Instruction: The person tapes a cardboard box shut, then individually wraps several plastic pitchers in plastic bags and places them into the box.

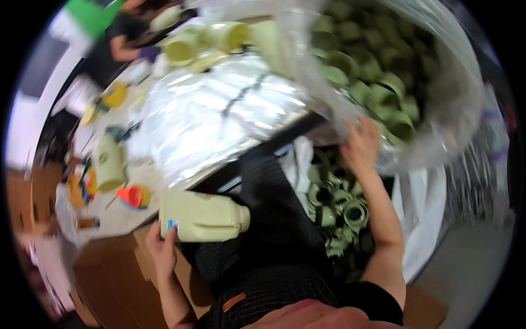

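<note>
My left hand [162, 245] grips the base end of a pale yellow-green plastic jug [192, 211], thumb on its side near a small blue-and-white label. The jug lies on its side above my lap, its narrower collar pointing right. Reaching forward, my right hand [361, 141] is at the near edge of a large clear plastic bag [402, 159]; its fingers look apart, with nothing visible in them. Inside the bag are many green ring-shaped plastic parts [400, 127], just beyond my fingertips. Blur hides whether the fingers touch the bag.
Left of me, the table [145, 170] carries another pale jug [109, 164], an orange-red cup-like piece [130, 196] and tape rolls. Shiny plastic sheeting [219, 109] covers its middle. Smaller green parts [339, 200] fill a sack under my right arm. A co-worker [126, 41] sits far left.
</note>
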{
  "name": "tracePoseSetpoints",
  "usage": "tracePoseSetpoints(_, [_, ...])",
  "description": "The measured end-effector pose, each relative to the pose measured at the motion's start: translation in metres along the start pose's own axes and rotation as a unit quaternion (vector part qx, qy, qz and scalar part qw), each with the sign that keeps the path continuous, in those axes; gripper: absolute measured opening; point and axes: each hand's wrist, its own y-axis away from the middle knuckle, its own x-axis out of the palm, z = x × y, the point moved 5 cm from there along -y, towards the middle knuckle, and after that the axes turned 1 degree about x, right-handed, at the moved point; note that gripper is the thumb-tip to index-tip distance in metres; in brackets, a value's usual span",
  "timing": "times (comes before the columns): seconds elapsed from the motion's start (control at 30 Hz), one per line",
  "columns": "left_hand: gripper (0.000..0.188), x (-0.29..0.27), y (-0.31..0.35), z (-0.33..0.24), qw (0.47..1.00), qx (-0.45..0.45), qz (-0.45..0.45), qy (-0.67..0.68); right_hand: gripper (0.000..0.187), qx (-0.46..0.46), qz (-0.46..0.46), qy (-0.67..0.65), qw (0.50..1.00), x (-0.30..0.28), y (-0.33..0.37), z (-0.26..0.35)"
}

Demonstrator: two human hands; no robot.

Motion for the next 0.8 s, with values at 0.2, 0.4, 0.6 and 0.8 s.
tracePoseSetpoints(0.2, [0.023,0.012,-0.015,0.054,0.925,-0.108,-0.136,0.338,0.06,0.022,0.025,0.102,0.994,-0.034,0.027,-0.064])
tracePoseSetpoints(0.4, [0.032,0.06,-0.002,0.083,0.83,-0.179,-0.107,0.518,0.051,0.184,-0.127,-0.337,0.915,-0.025,0.041,-0.018])
tracePoseSetpoints(0.6, [0.034,0.108,0.018,0.066,0.795,-0.252,-0.054,0.549,0.063,0.036,-0.065,-0.573,0.816,-0.039,0.042,0.148])
tracePoseSetpoints(0.8, [0.032,0.104,0.045,0.071,0.771,-0.282,-0.068,0.567,0.07,-0.175,0.009,-0.65,0.74,-0.057,0.001,0.179])
